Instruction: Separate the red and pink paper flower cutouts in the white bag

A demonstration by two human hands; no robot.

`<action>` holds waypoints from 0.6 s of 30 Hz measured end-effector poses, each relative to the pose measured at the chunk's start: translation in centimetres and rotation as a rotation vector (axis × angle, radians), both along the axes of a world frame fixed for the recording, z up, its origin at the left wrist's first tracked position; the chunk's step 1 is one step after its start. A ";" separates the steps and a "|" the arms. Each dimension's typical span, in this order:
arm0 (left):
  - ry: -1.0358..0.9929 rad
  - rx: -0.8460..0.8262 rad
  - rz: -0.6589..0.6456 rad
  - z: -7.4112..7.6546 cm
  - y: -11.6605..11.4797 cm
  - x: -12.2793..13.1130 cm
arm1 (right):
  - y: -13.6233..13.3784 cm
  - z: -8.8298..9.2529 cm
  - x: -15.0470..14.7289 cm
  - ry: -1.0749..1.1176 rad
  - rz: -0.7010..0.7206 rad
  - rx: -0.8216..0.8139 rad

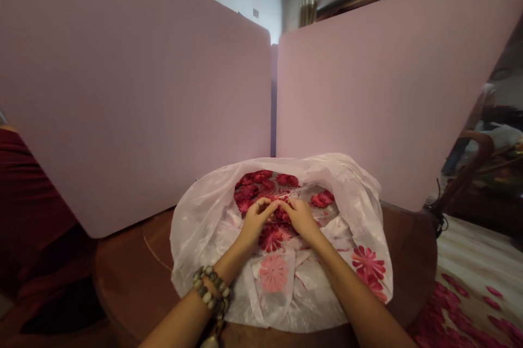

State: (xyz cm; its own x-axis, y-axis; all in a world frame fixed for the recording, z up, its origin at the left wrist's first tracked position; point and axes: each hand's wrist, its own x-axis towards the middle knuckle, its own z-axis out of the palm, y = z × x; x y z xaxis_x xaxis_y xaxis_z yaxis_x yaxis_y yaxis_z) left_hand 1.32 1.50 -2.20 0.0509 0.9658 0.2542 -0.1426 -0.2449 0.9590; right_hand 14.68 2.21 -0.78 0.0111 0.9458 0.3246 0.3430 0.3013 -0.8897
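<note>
My left hand (261,215) and my right hand (297,217) meet over the mouth of a white plastic bag (200,212). Both are closed, thumbs and fingertips pinching a dark red artificial flower (281,212) between them, partly hidden by the fingers. Inside the bag lie several red flower pieces (247,191), with another red flower (322,199) at its right side. Just below my hands sits a red petal piece (271,238). Nearer to me, a flat pale pink flower cutout (273,273) rests on the plastic. Darker pink cutouts (368,262) lie on the bag's right edge.
The bag rests on a round brown wooden table (134,261). Two tall pink panels (155,92) stand behind it, meeting in a corner. A wooden chair (461,174) is at the right. Pink petals (453,310) lie scattered on the floor at the lower right.
</note>
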 end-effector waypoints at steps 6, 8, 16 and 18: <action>-0.071 -0.021 0.009 0.5 -0.4 0.0 | 0.1 -0.6 0.0 -0.030 -0.017 0.003; -0.125 -0.031 0.019 0.7 -0.4 0.0 | 0.1 -0.6 -0.1 -0.017 0.019 -0.023; -0.320 -0.073 0.119 1.1 0.0 -0.8 | -0.8 0.9 0.2 0.474 0.072 -0.271; -0.324 -0.062 0.104 1.2 -0.2 -0.6 | -0.8 1.2 0.4 0.565 0.048 -0.323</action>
State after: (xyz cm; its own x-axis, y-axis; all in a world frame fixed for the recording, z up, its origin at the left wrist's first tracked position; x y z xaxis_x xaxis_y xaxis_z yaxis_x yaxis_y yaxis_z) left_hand 0.69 1.30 -1.04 -0.1220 0.9757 0.1820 -0.4194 -0.2168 0.8815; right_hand 15.09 1.42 0.39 0.0524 0.9984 -0.0198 -0.2115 -0.0083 -0.9773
